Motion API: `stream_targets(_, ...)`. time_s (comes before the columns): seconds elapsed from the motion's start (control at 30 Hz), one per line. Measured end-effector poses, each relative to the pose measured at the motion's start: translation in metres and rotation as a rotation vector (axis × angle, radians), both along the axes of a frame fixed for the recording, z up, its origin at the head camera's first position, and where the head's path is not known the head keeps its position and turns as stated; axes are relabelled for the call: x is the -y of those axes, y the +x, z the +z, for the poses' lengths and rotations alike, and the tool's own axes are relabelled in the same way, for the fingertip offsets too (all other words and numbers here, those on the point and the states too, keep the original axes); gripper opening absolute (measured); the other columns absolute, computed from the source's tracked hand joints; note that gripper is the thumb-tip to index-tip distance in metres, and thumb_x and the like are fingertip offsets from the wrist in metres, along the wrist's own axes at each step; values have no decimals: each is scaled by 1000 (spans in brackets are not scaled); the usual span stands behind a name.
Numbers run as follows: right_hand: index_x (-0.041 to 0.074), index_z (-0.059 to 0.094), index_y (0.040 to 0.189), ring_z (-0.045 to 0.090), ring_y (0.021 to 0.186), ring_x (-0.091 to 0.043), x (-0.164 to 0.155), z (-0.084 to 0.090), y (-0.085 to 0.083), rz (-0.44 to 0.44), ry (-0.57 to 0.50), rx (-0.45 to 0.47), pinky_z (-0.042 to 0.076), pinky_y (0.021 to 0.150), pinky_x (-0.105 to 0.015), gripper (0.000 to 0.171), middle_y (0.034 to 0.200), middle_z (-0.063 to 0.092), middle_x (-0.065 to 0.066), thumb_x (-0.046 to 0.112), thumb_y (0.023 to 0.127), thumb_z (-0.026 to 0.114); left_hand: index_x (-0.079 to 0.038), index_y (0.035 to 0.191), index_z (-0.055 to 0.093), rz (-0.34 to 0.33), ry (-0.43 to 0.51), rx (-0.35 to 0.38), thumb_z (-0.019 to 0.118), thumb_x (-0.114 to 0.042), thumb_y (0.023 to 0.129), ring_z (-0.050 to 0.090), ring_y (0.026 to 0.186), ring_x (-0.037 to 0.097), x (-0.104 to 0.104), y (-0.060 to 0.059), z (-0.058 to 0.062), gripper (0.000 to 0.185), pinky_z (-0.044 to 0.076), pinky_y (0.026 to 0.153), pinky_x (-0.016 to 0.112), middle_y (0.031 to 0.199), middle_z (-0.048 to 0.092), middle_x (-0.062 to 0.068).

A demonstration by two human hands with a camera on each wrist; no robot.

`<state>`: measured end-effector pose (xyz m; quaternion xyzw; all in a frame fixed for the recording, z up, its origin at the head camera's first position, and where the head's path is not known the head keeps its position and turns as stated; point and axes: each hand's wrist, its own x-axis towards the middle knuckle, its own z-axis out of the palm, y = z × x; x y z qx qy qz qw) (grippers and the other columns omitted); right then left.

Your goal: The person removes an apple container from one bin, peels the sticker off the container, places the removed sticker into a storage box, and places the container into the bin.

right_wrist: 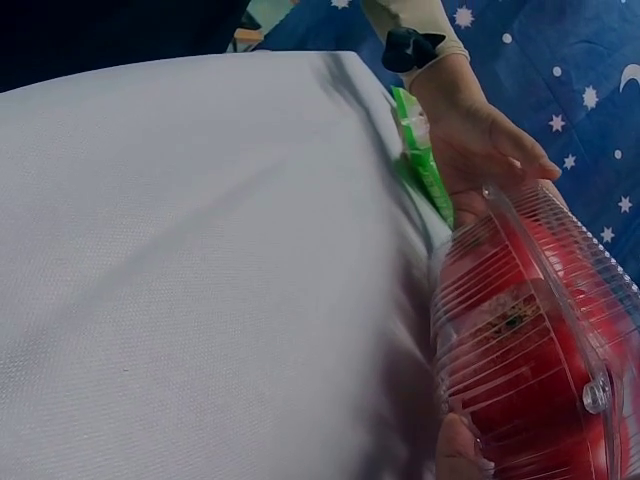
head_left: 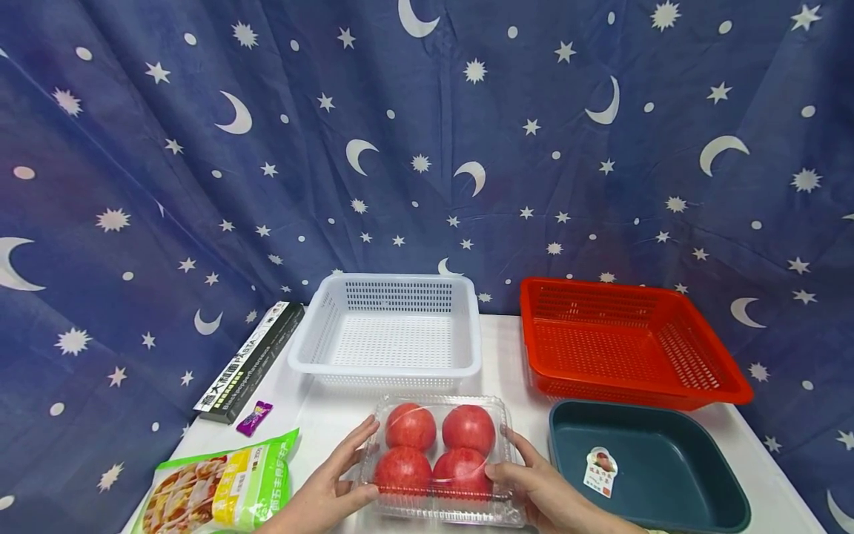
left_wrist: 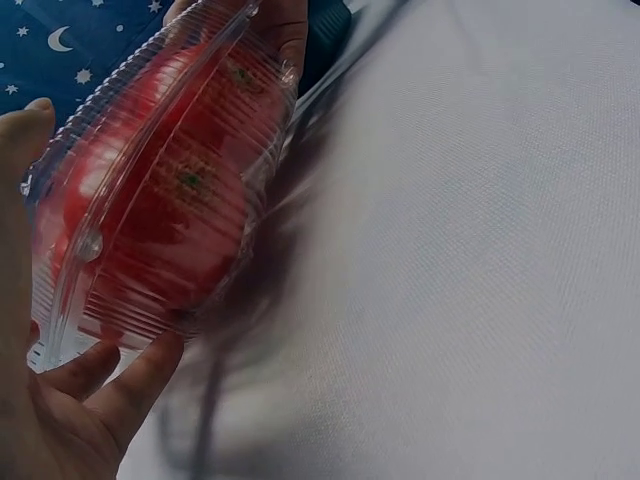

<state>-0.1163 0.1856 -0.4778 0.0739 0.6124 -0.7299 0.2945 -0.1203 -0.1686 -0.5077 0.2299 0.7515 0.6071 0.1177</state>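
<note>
Both hands hold a clear plastic clamshell box (head_left: 442,460) with four red tomatoes (head_left: 435,449) inside, and this box is at the near edge of the white table (head_left: 500,356), directly in front of the white basket (head_left: 390,331). The left hand (head_left: 331,486) grips the left side of the box: its thumb lies along the upper left edge and the other fingers are curled under the lower left corner, slightly spread. In the left wrist view the same fingers (left_wrist: 120,385) are seen from below, supporting the bottom of the box, so the box seems lifted a little from the table, though how far I cannot tell. The right hand (head_left: 547,493) grips the right side, with the thumb on the lid near the lower right tomato and the other fingers close together along the right wall. To the right of the box, just beside it, lies a dark teal tray (head_left: 650,467) with a small sticker (head_left: 600,472) inside. Behind the tray stands an orange-red basket (head_left: 627,341), to the right of the white basket. To the left of the box there is a green and yellow food bag (head_left: 216,489), and behind it a small purple candy wrapper (head_left: 254,417) and a long black carton (head_left: 250,361). A blue cloth with moons and stars (head_left: 427,133) hangs behind the table.
</note>
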Motion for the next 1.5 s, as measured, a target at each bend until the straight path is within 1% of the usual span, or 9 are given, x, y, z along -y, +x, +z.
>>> stream_targets(0.1, 9, 5, 162, 59, 107, -32, -2, 2, 1, 4, 31, 2, 55, 95, -53, 91, 138, 47, -28, 25, 95, 63, -15, 164, 23, -12, 19, 3, 64, -5, 100, 46, 139, 34, 2, 0, 2, 76, 54, 96, 34, 169, 20, 8)
stream_targets(0.33, 9, 6, 162, 59, 107, -32, -6, 6, 4, -4, 27, -6, 55, 95, -53, 88, 138, 47, -28, 23, 96, 62, -13, 162, 27, -18, 37, -2, 60, -3, 102, 50, 136, 18, 6, -3, 8, 70, 55, 96, 34, 164, 26, 21)
stream_targets(0.4, 9, 6, 162, 60, 107, -32, -7, 6, 5, -4, 20, -11, 55, 95, -54, 88, 138, 46, -28, 23, 96, 62, -13, 162, 28, -11, 37, -11, 60, -2, 102, 50, 135, 14, 7, -4, 10, 69, 54, 97, 33, 164, 28, 19)
stream_targets(0.57, 9, 5, 162, 62, 105, -31, -9, 9, 5, 5, 14, -37, 56, 94, -52, 88, 136, 49, -27, 21, 96, 62, -12, 161, 31, -3, 41, -73, 58, -2, 103, 52, 134, 13, 10, -7, 17, 65, 53, 98, 31, 163, 32, 17)
stream_targets(0.73, 9, 4, 162, 65, 101, -29, -11, 15, 7, 16, 8, -53, 58, 91, -48, 89, 129, 56, -21, 20, 96, 61, -8, 157, 37, 20, 20, -185, 59, 1, 102, 57, 131, 24, 16, -12, 28, 60, 54, 97, 31, 158, 41, 17)
stream_targets(0.9, 9, 1, 163, 67, 98, -27, -14, 20, 9, 46, -21, -64, 60, 87, -44, 89, 122, 61, -17, 22, 98, 60, -12, 155, 43, 94, -22, -243, 61, -4, 102, 59, 127, 25, 26, -23, 45, 56, 54, 96, 28, 155, 47, 8)
stream_targets(1.2, 11, -2, 163, 68, 100, -28, -19, 36, 10, 64, -86, -96, 59, 89, -43, 89, 119, 63, -16, 21, 98, 58, -20, 155, 44, 208, -109, -350, 59, -8, 105, 57, 129, 19, 57, -49, 78, 54, 51, 97, 21, 155, 47, 5)
stream_targets(1.37, 15, 4, 163, 63, 109, -29, -21, 47, 8, 50, -50, -95, 57, 95, -45, 85, 140, 47, -23, 24, 98, 58, -24, 156, 42, 300, -175, -373, 59, -14, 106, 54, 132, 20, 76, -63, 88, 54, 48, 98, 17, 155, 47, 3)
stream_targets(1.5, 19, 8, 164, 48, 124, -35, -23, 55, 7, 41, 14, -105, 50, 102, -49, 83, 157, 22, -27, 26, 98, 58, -24, 156, 42, 369, -248, -387, 59, -21, 106, 49, 136, 33, 87, -74, 88, 53, 42, 101, 12, 157, 45, 3)
